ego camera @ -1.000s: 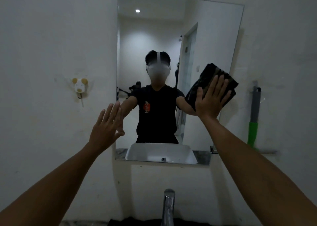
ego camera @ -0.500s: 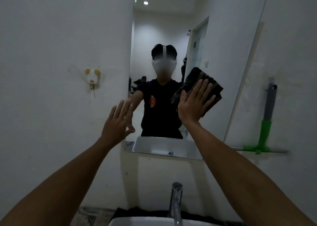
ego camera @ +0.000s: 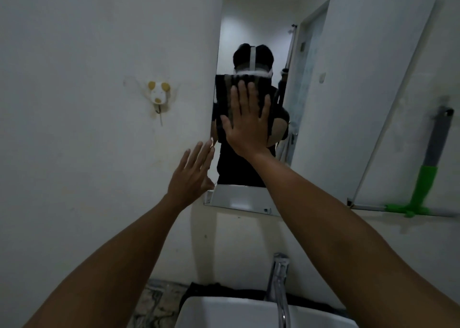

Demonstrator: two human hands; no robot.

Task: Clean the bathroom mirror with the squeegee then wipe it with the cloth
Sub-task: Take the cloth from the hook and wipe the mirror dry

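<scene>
The wall mirror [ego camera: 348,78] fills the upper middle and right of the head view. My right hand [ego camera: 246,123] lies flat, fingers spread, pressing a dark folded cloth [ego camera: 224,91] against the glass near the mirror's left edge. My left hand [ego camera: 194,175] is held up with fingers apart beside the mirror's lower left edge and holds nothing. The squeegee [ego camera: 428,178], grey handle and green head, stands upright on a narrow ledge right of the mirror, far from both hands.
A white basin [ego camera: 236,312] and a chrome tap [ego camera: 280,285] sit below the mirror. A small animal-shaped hook [ego camera: 158,95] is stuck to the white wall at the left. A dark cloth lies behind the basin [ego camera: 211,290].
My right hand has slid the cloth leftward across the mirror, from its right part to near its left edge. The view has shifted left and closer. The left hand stays raised.
</scene>
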